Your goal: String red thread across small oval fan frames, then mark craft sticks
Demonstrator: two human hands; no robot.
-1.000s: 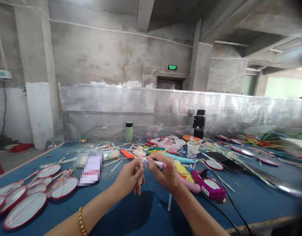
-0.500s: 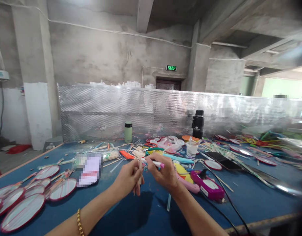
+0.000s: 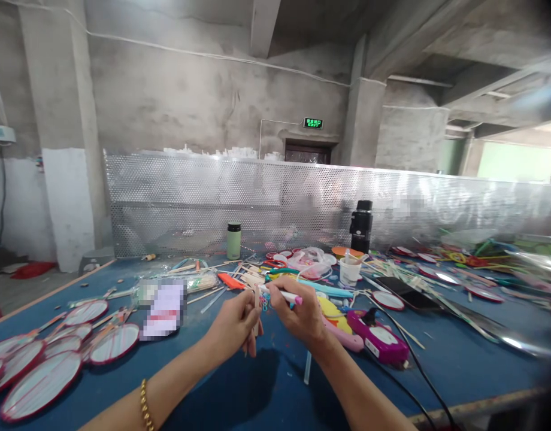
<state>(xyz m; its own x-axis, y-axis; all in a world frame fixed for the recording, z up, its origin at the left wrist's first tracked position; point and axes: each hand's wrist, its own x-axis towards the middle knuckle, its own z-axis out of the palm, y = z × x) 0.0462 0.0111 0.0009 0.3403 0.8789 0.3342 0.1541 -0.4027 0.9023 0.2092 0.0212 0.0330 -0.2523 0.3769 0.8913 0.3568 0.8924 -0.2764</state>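
Both forearms bare, no sleeves in view. Gold bead bracelet (image 3: 145, 406) on left wrist, below the left hand (image 3: 233, 326). Right hand (image 3: 302, 317) unadorned.

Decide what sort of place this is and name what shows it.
Probably a small craft workshop: bare concrete walls, a blue worktable strewn with red-rimmed paddle fans, and a glue gun.

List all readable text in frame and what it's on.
"EXIT": green lit sign above the dark doorway; the characters above the word are too small to read.
Package on the blue table: label blurred out, unreadable.
Nothing else legible.
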